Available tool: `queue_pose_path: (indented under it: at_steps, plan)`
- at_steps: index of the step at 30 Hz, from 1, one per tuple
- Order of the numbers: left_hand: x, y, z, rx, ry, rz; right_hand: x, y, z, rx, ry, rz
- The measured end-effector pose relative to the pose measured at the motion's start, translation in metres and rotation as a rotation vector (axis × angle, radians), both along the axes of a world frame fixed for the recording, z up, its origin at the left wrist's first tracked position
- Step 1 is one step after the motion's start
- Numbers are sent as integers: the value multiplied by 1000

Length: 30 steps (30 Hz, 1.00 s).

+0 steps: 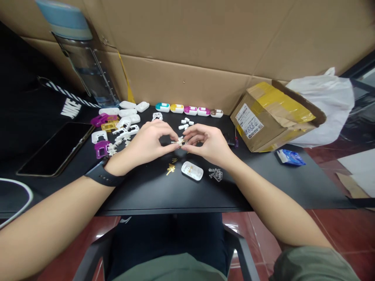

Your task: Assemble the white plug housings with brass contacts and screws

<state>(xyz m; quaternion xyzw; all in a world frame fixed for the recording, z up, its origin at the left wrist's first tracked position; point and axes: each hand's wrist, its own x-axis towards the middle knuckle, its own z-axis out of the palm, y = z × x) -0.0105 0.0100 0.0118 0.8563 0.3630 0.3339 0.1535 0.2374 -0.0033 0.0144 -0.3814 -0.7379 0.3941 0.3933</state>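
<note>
A small white part (pixel 180 140) is pinched in the nearly closed grip of left hand (pixel 150 141) and right hand (pixel 210 143), above the tabletop (pixel 152 195), beyond its front edge. Probably light, stiff and fragile, it is best held by its sides

Small off-white plastic part (pixel 181 140), brassy bit showing, pinched between left hand (pixel 150 141) and right hand (pixel 210 145). Fine detail too small to read.

Desk (pixel 175 200) front open; white shell (pixel 194 174), carton (pixel 268 127) obstruct.
</note>
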Motion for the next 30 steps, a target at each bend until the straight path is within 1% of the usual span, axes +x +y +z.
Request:
queue_pose_path:
  at_steps: [5,13,21,25,30]
  plan:
    - [0,-1,1,18,4,32,-1,-1,0,-16,17,4]
    - [2,-4,2,3,44,52,-2,-4,1,17,16,0]
    - [2,-3,0,15,43,53,-5,-7,2,117,-46,-25]
    - [3,-5,-2,24,47,53,-5,-8,1,146,-50,-9]
    - [4,-5,-4,46,41,37,-4,-7,-1,221,-76,6]
